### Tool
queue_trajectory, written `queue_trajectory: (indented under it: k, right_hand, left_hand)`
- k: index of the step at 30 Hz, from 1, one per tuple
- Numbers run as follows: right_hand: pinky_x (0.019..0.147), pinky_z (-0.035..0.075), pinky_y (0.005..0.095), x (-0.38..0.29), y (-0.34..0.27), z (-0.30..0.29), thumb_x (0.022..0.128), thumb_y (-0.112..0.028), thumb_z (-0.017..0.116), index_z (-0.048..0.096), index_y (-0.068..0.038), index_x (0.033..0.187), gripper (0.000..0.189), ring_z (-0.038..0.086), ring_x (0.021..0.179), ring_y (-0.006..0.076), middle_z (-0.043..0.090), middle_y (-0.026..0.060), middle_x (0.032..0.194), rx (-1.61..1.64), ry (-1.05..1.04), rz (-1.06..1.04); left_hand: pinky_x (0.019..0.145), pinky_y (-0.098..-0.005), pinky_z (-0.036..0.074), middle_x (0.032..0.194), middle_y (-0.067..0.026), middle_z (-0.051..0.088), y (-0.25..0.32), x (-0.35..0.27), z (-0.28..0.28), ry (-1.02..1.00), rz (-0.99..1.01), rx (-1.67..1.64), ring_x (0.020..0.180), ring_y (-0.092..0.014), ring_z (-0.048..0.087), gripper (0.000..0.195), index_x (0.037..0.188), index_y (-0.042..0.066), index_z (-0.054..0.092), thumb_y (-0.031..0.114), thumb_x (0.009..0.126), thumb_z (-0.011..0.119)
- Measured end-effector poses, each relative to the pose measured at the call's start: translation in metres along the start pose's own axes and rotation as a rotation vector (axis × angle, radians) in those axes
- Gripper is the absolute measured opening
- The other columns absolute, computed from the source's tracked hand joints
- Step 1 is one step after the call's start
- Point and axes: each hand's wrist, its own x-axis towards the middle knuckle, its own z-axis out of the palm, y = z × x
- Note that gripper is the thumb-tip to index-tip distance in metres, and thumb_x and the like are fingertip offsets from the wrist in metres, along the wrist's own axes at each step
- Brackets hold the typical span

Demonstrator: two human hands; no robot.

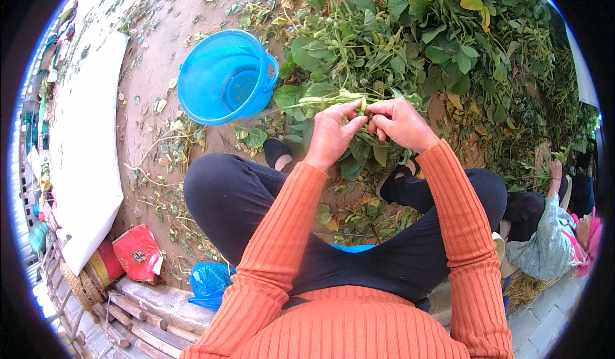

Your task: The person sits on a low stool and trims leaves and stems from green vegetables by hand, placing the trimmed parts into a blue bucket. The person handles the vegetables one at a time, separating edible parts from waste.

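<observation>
Both hands meet over a heap of leafy green bean plants (355,56), which look like soybeans. My left hand (334,130) pinches a plump green bean pod (363,106) between thumb and fingers. From the other side, the bent fingers of my right hand (401,123) close at the same pod. A thin bean stem with more pods (319,99) runs just behind the fingertips and sticks out to the left. The fingers partly hide where pod and stem join. To the left of the hands, a blue plastic bucket (226,77) tilts its open mouth into view.
Fallen leaves litter the dirt ground (149,104). A white sheet (91,157) lies at left. Behind it are a red bag (138,253), a blue plastic bag (210,282) and wooden poles (144,325). Another person (543,243) sits at right, near more plants.
</observation>
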Motion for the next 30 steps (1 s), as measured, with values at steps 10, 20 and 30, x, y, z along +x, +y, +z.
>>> queue_trajectory:
  k: [10, 20, 30]
  right_hand:
    - [0.051, 0.046, 0.0229, -0.002, 0.001, -0.005, 0.084, 0.0, 0.047, 0.062, 0.006, 0.101, 0.024, 0.055, 0.053, 0.0074, 0.064, 0.0059, 0.072, 0.055, 0.0, -0.128]
    - [0.042, 0.033, 0.0215, 0.009, 0.003, -0.006, 0.083, -0.034, 0.065, 0.061, -0.004, 0.066, 0.035, 0.044, 0.047, 0.0038, 0.054, -0.0021, 0.055, 0.091, 0.196, 0.174]
    - [0.041, 0.029, 0.0175, 0.005, -0.003, -0.001, 0.081, -0.025, 0.069, 0.063, -0.005, 0.074, 0.022, 0.041, 0.048, 0.0005, 0.055, -0.0034, 0.062, 0.364, 0.205, 0.156]
  left_hand:
    - [0.044, -0.0147, 0.032, 0.082, -0.0008, 0.059, -0.001, 0.002, -0.009, -0.22, -0.635, -1.082, 0.06, -0.003, 0.046, 0.02, 0.106, -0.001, 0.06, 0.011, 0.089, 0.056]
    - [0.045, -0.0141, 0.03, 0.077, 0.0028, 0.062, 0.008, 0.0, -0.003, -0.195, -0.522, -0.627, 0.058, 0.0, 0.042, 0.023, 0.099, 0.005, 0.064, 0.025, 0.088, 0.063]
    - [0.044, -0.0164, 0.03, 0.069, 0.0049, 0.056, 0.013, 0.0, -0.002, -0.158, -0.505, -0.725, 0.053, -0.001, 0.042, 0.017, 0.091, 0.004, 0.064, 0.019, 0.086, 0.066]
